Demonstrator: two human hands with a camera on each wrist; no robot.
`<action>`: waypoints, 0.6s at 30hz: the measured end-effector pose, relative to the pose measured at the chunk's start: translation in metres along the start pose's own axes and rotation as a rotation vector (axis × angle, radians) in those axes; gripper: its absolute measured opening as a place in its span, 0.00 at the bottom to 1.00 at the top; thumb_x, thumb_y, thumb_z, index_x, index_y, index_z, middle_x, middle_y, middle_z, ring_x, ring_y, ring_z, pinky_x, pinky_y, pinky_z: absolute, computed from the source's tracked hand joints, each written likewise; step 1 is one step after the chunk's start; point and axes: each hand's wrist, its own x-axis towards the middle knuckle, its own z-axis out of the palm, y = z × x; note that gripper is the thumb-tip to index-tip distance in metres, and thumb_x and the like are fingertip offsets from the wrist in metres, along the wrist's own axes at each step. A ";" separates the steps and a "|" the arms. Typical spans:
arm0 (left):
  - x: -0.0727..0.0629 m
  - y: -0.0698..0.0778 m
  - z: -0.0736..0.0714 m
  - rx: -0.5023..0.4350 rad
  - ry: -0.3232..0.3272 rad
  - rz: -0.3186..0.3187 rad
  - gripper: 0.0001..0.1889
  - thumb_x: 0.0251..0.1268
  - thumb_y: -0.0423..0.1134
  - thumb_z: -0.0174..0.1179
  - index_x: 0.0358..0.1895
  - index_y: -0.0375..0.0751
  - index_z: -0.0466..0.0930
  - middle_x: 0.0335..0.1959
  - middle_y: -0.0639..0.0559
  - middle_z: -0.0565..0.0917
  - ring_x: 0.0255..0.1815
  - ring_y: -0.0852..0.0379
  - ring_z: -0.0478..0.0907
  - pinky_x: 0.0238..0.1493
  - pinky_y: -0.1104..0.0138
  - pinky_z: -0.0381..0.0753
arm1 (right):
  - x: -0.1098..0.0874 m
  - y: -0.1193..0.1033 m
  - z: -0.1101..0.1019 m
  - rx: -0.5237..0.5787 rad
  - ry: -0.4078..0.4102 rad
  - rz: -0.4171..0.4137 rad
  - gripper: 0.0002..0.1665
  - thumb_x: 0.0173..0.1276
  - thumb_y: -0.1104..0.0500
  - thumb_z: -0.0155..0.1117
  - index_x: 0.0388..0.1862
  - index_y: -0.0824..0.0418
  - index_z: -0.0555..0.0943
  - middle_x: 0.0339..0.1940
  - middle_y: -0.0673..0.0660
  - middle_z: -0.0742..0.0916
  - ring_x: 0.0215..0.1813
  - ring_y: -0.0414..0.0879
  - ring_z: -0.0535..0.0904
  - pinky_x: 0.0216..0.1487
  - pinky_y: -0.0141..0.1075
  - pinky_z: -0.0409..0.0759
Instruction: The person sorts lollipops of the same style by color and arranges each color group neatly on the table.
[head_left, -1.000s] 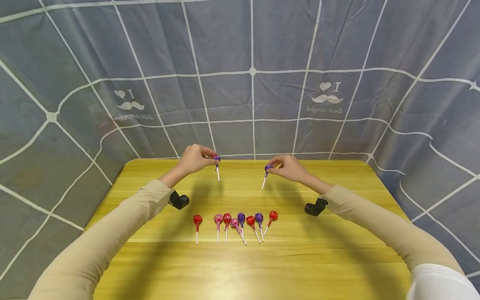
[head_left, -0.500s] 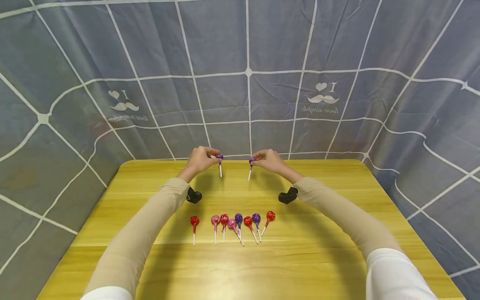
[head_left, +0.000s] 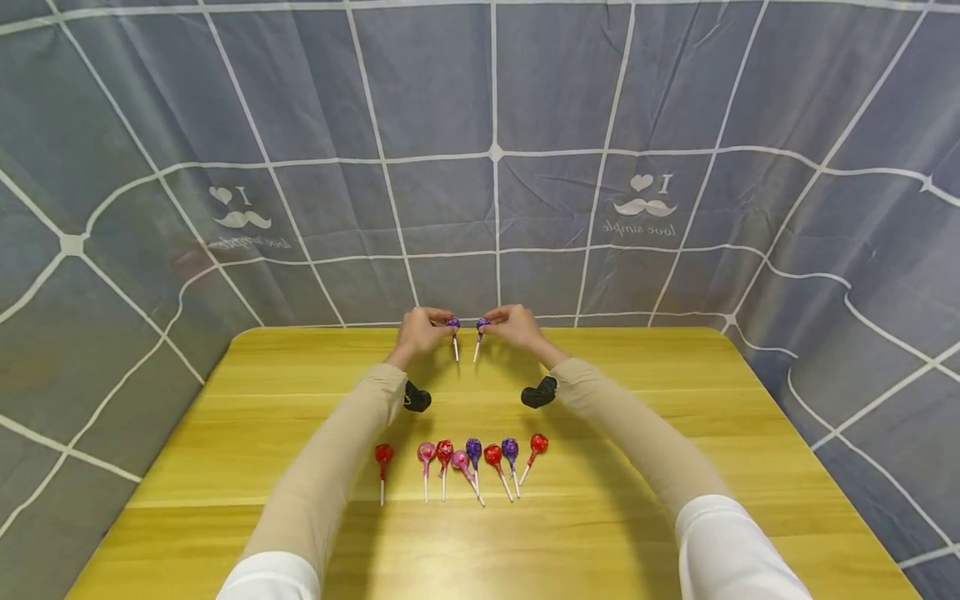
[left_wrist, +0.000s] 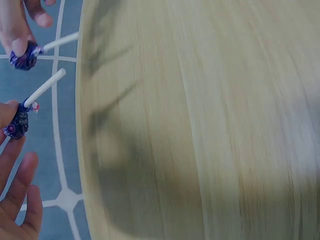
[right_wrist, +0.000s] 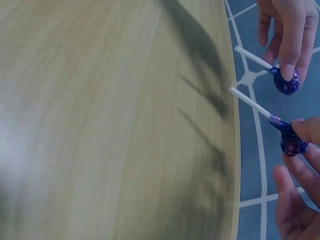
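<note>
Near the far edge of the table, my left hand [head_left: 420,332] pinches a purple-wrapped lollipop [left_wrist: 18,125] by its candy head, the white stick pointing down. My right hand [head_left: 517,325] pinches a second purple lollipop [right_wrist: 294,142] the same way. The two lollipops hang above the tabletop, close together but apart. Closer to me lies a loose row of lollipops: a red one [head_left: 384,454] alone at the left, then pink [head_left: 426,452], red, pink, purple [head_left: 474,450], red, purple and a red one [head_left: 538,444] at the right. The second pink one's stick crosses the purple one's.
The yellow wood-grain table [head_left: 600,533] ends in a rounded far edge just beyond my hands. A grey curtain [head_left: 435,200] with white grid lines hangs behind and at both sides. Black wrist cameras [head_left: 417,397] sit under both sleeves.
Both hands have moved toward each other, bringing the two held purple lollipops from far apart to a narrow gap. The row on the table keeps its arrangement.
</note>
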 end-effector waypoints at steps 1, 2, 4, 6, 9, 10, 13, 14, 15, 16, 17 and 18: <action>0.002 0.000 0.003 -0.016 0.006 -0.011 0.18 0.60 0.42 0.66 0.53 0.41 0.84 0.49 0.44 0.86 0.47 0.48 0.83 0.46 0.61 0.78 | 0.002 0.001 0.001 -0.007 0.010 0.005 0.18 0.61 0.57 0.68 0.49 0.64 0.84 0.43 0.61 0.89 0.45 0.51 0.84 0.40 0.30 0.74; 0.003 0.000 0.005 -0.034 0.014 -0.019 0.18 0.61 0.42 0.66 0.52 0.40 0.84 0.49 0.44 0.86 0.48 0.47 0.83 0.47 0.60 0.78 | 0.004 0.001 0.002 -0.010 0.018 0.013 0.18 0.61 0.57 0.68 0.48 0.63 0.85 0.43 0.60 0.89 0.44 0.50 0.84 0.40 0.30 0.73; 0.006 -0.001 0.011 -0.069 0.032 -0.036 0.17 0.61 0.41 0.65 0.52 0.39 0.83 0.49 0.44 0.86 0.49 0.47 0.83 0.50 0.59 0.77 | 0.008 0.002 0.003 -0.017 0.033 0.025 0.18 0.61 0.56 0.69 0.48 0.62 0.85 0.43 0.60 0.89 0.45 0.50 0.84 0.41 0.31 0.73; 0.008 -0.002 0.015 -0.108 0.051 -0.052 0.17 0.61 0.39 0.64 0.52 0.37 0.83 0.50 0.43 0.86 0.51 0.46 0.83 0.53 0.58 0.77 | 0.011 0.002 0.003 -0.017 0.039 0.035 0.18 0.61 0.56 0.69 0.48 0.62 0.85 0.43 0.59 0.89 0.45 0.50 0.84 0.44 0.34 0.75; 0.011 -0.004 0.020 -0.132 0.077 -0.077 0.17 0.61 0.37 0.64 0.52 0.36 0.83 0.50 0.42 0.85 0.53 0.45 0.82 0.57 0.57 0.75 | 0.015 0.004 0.004 -0.008 0.042 0.046 0.18 0.62 0.55 0.69 0.49 0.61 0.85 0.43 0.59 0.89 0.46 0.51 0.84 0.49 0.38 0.76; 0.011 -0.005 0.022 -0.139 0.081 -0.088 0.17 0.61 0.37 0.64 0.52 0.35 0.83 0.50 0.41 0.85 0.54 0.45 0.81 0.58 0.57 0.74 | 0.016 0.005 0.005 -0.004 0.042 0.049 0.17 0.62 0.55 0.69 0.48 0.61 0.85 0.43 0.59 0.89 0.46 0.51 0.84 0.51 0.39 0.76; 0.012 -0.010 0.028 -0.119 0.093 -0.107 0.17 0.60 0.37 0.65 0.51 0.35 0.83 0.50 0.42 0.85 0.56 0.45 0.79 0.59 0.57 0.72 | 0.018 0.008 0.009 0.004 0.044 0.054 0.17 0.62 0.56 0.69 0.48 0.62 0.85 0.43 0.60 0.89 0.45 0.51 0.84 0.50 0.39 0.76; 0.012 -0.012 0.030 -0.114 0.094 -0.109 0.17 0.60 0.38 0.65 0.51 0.35 0.83 0.50 0.42 0.85 0.57 0.45 0.78 0.59 0.57 0.72 | 0.018 0.009 0.011 0.008 0.043 0.059 0.17 0.62 0.56 0.68 0.48 0.62 0.85 0.43 0.60 0.89 0.45 0.51 0.85 0.49 0.37 0.76; 0.012 -0.013 0.032 -0.106 0.093 -0.108 0.17 0.60 0.38 0.65 0.51 0.35 0.84 0.50 0.42 0.85 0.58 0.44 0.78 0.59 0.57 0.72 | 0.018 0.010 0.013 0.013 0.042 0.066 0.17 0.62 0.56 0.68 0.48 0.62 0.85 0.43 0.60 0.89 0.44 0.51 0.85 0.47 0.36 0.76; 0.012 -0.015 0.035 -0.099 0.093 -0.108 0.16 0.60 0.38 0.66 0.50 0.36 0.84 0.50 0.42 0.85 0.58 0.44 0.78 0.59 0.57 0.72 | 0.018 0.011 0.015 0.017 0.041 0.072 0.17 0.62 0.56 0.68 0.48 0.62 0.85 0.43 0.60 0.89 0.43 0.51 0.85 0.44 0.34 0.76; 0.012 -0.016 0.037 -0.085 0.093 -0.105 0.16 0.60 0.39 0.66 0.50 0.36 0.84 0.50 0.42 0.85 0.59 0.44 0.77 0.59 0.57 0.72 | 0.018 0.012 0.017 0.019 0.040 0.079 0.17 0.62 0.57 0.68 0.48 0.62 0.85 0.43 0.60 0.89 0.43 0.51 0.85 0.41 0.32 0.76; 0.012 -0.016 0.039 -0.077 0.093 -0.105 0.16 0.60 0.39 0.66 0.50 0.36 0.84 0.50 0.42 0.85 0.59 0.44 0.77 0.59 0.57 0.72 | 0.018 0.012 0.018 0.021 0.038 0.088 0.17 0.62 0.57 0.68 0.48 0.62 0.84 0.43 0.60 0.89 0.42 0.51 0.85 0.39 0.30 0.75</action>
